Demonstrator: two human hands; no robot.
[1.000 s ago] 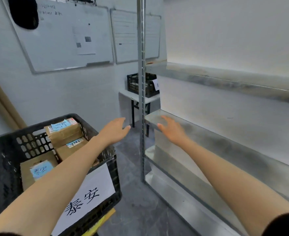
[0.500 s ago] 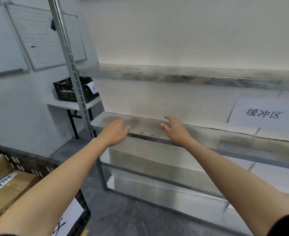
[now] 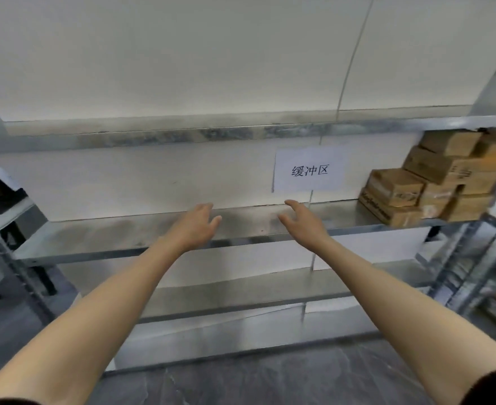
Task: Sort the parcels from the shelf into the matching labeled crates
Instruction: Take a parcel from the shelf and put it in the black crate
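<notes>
View has swung right since a second ago; the filled crate is out of sight. Over the middle front edge of the shelf point(image 3: 94, 238) the left hand point(image 3: 195, 226) and right hand point(image 3: 304, 226) hover, fingers loosely spread, holding nothing. Paper sign point(image 3: 309, 171) on the wall behind. The parcels point(image 3: 434, 182), newly in view, are stacked at the shelf's right end, well apart from both hands. Judgement: the next pick needs a reach rightward

The parcels point(image 3: 434, 182) are blurred, their labels unreadable, the stack cut off rightward.
</notes>
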